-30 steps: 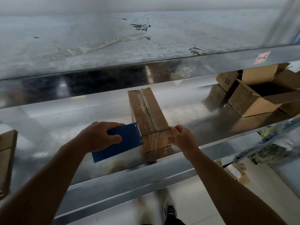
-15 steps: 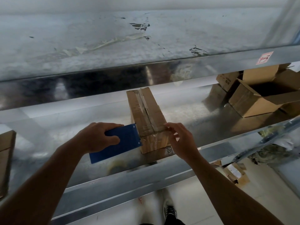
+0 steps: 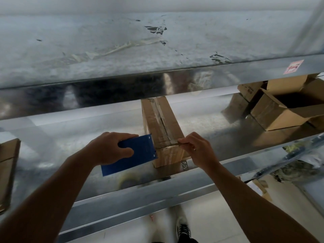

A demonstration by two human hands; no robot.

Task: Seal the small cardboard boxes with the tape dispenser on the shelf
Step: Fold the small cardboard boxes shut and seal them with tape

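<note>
A long, narrow cardboard box (image 3: pixel 162 123) lies on the metal shelf (image 3: pixel 219 123), one short end toward me, with clear tape along its top seam. My left hand (image 3: pixel 109 148) grips a blue tape dispenser (image 3: pixel 138 153) held against the box's near left corner. My right hand (image 3: pixel 197 148) rests at the box's near right top edge, thumb and forefinger pinched on the tape strip that crosses the near end of the top.
An open cardboard box (image 3: pixel 287 111) and smaller boxes (image 3: pixel 249 89) stand at the back right of the shelf. Flat cardboard (image 3: pixel 7 165) lies at the left edge. The upper shelf's front lip (image 3: pixel 157 85) hangs low above the box. Floor and a shoe (image 3: pixel 183 228) show below.
My right hand has risen from the box's near right side to the top edge and now pinches the tape there. The left hand and dispenser have barely moved.
</note>
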